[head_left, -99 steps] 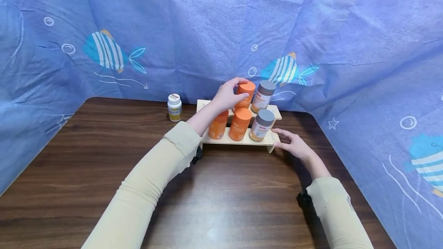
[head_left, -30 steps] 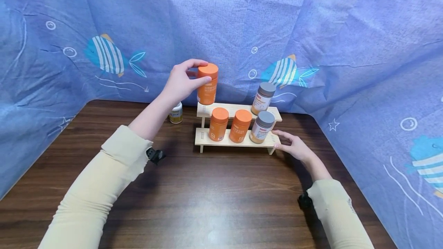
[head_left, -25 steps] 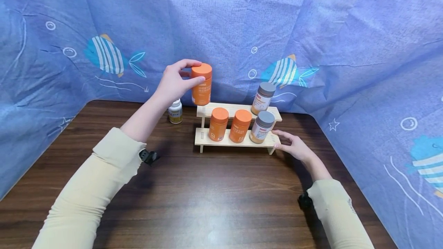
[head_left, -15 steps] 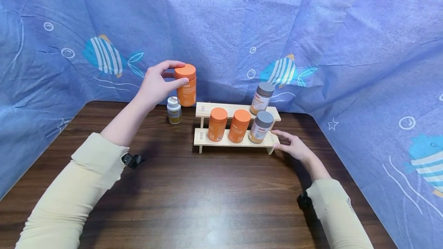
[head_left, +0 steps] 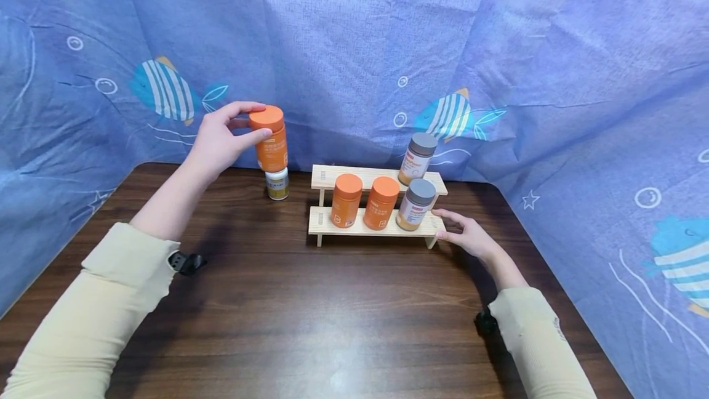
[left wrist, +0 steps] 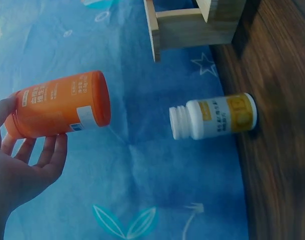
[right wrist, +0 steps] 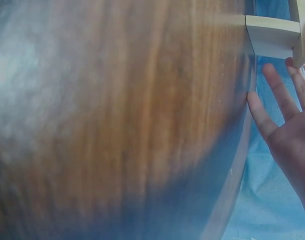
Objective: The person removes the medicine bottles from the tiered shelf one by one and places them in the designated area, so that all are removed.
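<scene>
Head view first: my left hand (head_left: pixel 218 140) gripped the orange bottle (head_left: pixel 269 139) by its cap end, fingers and thumb curled round it, holding it upright in the air above the small white bottle (head_left: pixel 277 183) that stood on the dark wooden table (head_left: pixel 343 313), left of the two-step wooden rack (head_left: pixel 376 226); two orange bottles (head_left: pixel 346 200) and a grey-capped bottle (head_left: pixel 415 203) stood on the lower step, another grey-capped bottle (head_left: pixel 418 158) on the upper; my right hand (head_left: pixel 468 236) lay with straight fingers against the rack's right end, holding nothing.

Left wrist view: the orange bottle (left wrist: pixel 60 110) sat in my curled fingers (left wrist: pixel 47 155); the white bottle (left wrist: pixel 215 116) was close by but apart from it; the rack's corner (left wrist: pixel 192 25) showed beyond.

Right wrist view: my right hand (right wrist: pixel 287 125) was spread flat, fingertips at the rack's leg (right wrist: pixel 272 35); the table (right wrist: pixel 117 115) was blurred.
</scene>
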Demonstrator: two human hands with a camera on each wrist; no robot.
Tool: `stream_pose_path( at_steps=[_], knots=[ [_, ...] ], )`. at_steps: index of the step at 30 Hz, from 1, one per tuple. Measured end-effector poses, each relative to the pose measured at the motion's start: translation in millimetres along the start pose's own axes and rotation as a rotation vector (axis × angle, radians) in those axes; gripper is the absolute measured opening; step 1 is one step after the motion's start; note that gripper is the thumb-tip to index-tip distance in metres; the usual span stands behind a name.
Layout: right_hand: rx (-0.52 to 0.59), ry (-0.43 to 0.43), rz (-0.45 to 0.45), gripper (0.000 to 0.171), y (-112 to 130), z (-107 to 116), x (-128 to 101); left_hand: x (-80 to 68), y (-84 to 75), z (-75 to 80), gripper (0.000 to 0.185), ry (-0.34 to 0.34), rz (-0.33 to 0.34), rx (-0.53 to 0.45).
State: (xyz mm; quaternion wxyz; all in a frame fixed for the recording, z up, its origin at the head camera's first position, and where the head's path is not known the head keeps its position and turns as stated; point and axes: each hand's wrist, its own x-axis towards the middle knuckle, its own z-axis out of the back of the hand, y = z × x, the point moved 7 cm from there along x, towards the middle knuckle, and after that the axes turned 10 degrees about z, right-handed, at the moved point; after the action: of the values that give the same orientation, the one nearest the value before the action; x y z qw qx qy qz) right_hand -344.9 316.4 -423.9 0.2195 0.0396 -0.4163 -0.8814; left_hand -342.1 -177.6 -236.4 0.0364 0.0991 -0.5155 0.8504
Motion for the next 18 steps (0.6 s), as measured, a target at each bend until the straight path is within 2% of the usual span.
stream_pose_path(
  at_steps=[5, 12, 18],
  knots=[
    [0.004, 0.012, 0.012, 0.059, 5, -1, 0, 0.6, 15.8, 7.5, 0.051, -0.032, 0.011, 0.032],
    [-0.01, 0.032, 0.019, 0.058, 37, -1, -5, 2.5, 37.4, 13.5, 0.051, -0.09, 0.023, 0.033],
    [0.014, 0.033, -0.002, 0.059, 41, -2, -6, 5.0, 56.5, 16.6, 0.05, -0.134, 0.009, 0.057]
  ],
)
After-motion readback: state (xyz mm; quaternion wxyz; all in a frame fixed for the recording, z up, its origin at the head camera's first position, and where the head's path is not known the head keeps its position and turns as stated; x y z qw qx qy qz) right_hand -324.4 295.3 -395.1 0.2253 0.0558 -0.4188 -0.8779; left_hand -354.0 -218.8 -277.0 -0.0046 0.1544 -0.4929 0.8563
